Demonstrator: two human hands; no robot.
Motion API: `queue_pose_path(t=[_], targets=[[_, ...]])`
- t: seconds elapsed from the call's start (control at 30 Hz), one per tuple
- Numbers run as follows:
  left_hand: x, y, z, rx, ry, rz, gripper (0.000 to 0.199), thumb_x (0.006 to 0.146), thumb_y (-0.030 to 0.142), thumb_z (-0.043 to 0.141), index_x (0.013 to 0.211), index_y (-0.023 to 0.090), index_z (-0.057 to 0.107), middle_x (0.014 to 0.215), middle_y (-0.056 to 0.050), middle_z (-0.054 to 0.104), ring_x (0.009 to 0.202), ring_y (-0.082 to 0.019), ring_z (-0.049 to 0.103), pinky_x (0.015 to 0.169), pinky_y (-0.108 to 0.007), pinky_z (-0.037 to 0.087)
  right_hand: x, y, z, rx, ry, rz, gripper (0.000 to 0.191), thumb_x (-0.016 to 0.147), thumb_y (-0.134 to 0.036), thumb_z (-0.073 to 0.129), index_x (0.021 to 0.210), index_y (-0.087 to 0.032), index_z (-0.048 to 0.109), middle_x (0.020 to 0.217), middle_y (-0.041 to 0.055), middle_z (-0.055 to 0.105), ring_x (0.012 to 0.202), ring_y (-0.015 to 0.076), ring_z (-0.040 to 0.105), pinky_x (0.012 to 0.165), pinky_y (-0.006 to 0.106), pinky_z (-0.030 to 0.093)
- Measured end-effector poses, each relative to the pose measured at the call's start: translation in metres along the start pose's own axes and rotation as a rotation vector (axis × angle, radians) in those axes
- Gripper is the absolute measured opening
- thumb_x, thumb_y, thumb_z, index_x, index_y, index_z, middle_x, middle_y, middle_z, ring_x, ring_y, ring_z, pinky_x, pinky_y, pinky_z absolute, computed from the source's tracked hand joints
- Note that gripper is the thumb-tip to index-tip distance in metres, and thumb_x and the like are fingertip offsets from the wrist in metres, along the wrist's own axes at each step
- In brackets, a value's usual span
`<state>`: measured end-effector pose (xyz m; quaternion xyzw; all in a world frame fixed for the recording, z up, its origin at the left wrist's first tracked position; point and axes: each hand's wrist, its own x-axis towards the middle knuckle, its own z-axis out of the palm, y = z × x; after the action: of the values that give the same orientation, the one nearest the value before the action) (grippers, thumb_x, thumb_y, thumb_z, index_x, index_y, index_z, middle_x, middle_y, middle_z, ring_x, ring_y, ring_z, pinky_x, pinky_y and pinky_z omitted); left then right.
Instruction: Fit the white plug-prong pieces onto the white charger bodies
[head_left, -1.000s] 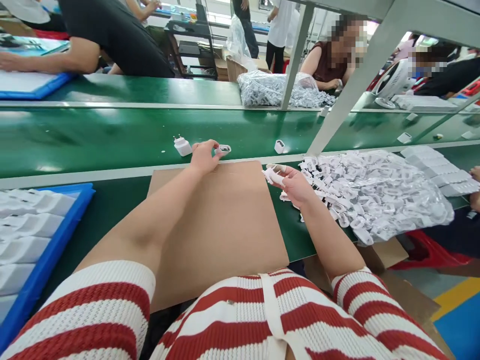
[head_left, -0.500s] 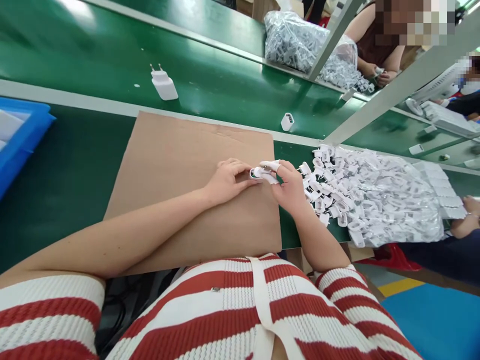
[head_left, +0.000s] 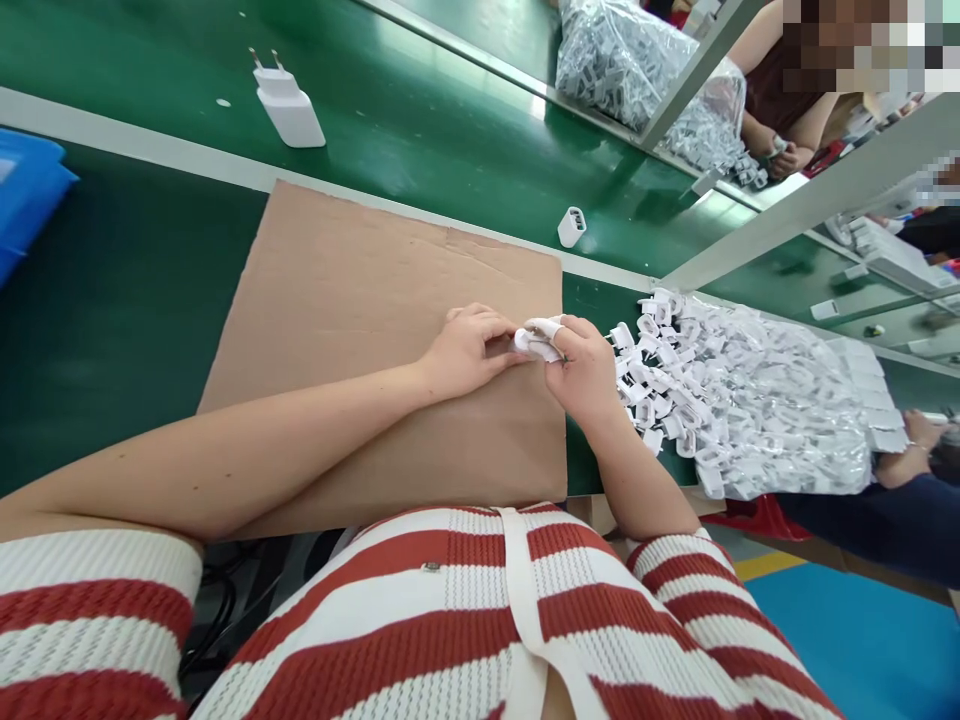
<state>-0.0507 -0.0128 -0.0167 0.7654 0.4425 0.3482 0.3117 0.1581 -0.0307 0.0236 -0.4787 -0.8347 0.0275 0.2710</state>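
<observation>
Over the right part of a brown cardboard sheet (head_left: 337,290), my two hands meet. My right hand (head_left: 586,368), with white covers on its fingertips, is closed around a small white plastic piece (head_left: 529,342). My left hand (head_left: 469,350) has its fingers and thumb brought together at the left side of this piece; its fingertips are partly hidden, and what they grip cannot be made out. To the right of my right hand lies a pile of loose white plug parts (head_left: 660,370), beside a clear bag full of more such parts (head_left: 787,400).
Beyond the grey rail, a white charger with two pins (head_left: 291,112) and a small white housing (head_left: 571,228) stand on the green surface (head_left: 435,150). A blue tray (head_left: 30,190) is at left. Across the line, a person's hands (head_left: 784,158) hold something white near another bag (head_left: 622,70).
The view has shifted slightly. The white piece between my hands has turned, and its open end with green inside no longer shows. My hands remain close together.
</observation>
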Motion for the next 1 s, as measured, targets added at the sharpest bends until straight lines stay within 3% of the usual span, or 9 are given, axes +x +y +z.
queue_pose_path(t=[0.23,0.53,0.8,0.9,1.0], targets=[[0.000,0.001,0.000,0.007,-0.007,-0.023,0.033,0.095,0.054,0.073,0.108,0.024,0.078,0.111,-0.006,0.080,0.116,-0.030,0.066,0.107,-0.047,0.039,-0.002,-0.003,-0.004,0.055,0.150,-0.017,0.034,0.098,-0.012,0.055,0.123,-0.027,0.072,0.103,0.0077,0.073,0.100,0.0260,0.068,0.087,0.040,0.056],[0.000,0.003,-0.001,-0.008,-0.005,-0.019,0.031,0.094,0.051,0.074,0.108,0.024,0.079,0.111,-0.005,0.080,0.117,-0.030,0.066,0.108,-0.048,0.038,-0.001,-0.007,-0.004,-0.092,-0.004,-0.008,0.039,0.093,-0.007,0.053,0.120,-0.024,0.075,0.099,0.0079,0.070,0.089,0.0250,0.063,0.079,0.037,0.051],[-0.004,0.006,0.003,0.040,0.012,-0.034,0.032,0.096,0.051,0.070,0.115,0.026,0.078,0.116,-0.006,0.080,0.116,-0.029,0.068,0.111,-0.047,0.039,-0.003,-0.013,0.004,-0.115,0.011,0.085,0.036,0.093,-0.010,0.054,0.116,-0.023,0.078,0.099,0.0073,0.074,0.090,0.0220,0.069,0.075,0.031,0.052],[-0.003,0.007,0.001,0.025,-0.012,-0.031,0.032,0.096,0.049,0.069,0.119,0.028,0.077,0.115,-0.004,0.080,0.112,-0.028,0.070,0.110,-0.046,0.042,-0.001,-0.007,-0.002,0.010,-0.033,0.127,0.045,0.097,-0.016,0.054,0.139,-0.025,0.070,0.113,0.0077,0.077,0.103,0.0231,0.071,0.088,0.032,0.057],[0.013,0.001,-0.010,0.003,0.026,-0.077,0.031,0.093,0.047,0.073,0.117,0.028,0.078,0.117,-0.002,0.080,0.110,-0.027,0.071,0.107,-0.042,0.047,0.000,0.014,-0.021,0.033,-0.016,0.219,0.056,0.100,-0.019,0.051,0.155,-0.025,0.056,0.145,0.0099,0.068,0.128,0.0252,0.065,0.107,0.038,0.055]])
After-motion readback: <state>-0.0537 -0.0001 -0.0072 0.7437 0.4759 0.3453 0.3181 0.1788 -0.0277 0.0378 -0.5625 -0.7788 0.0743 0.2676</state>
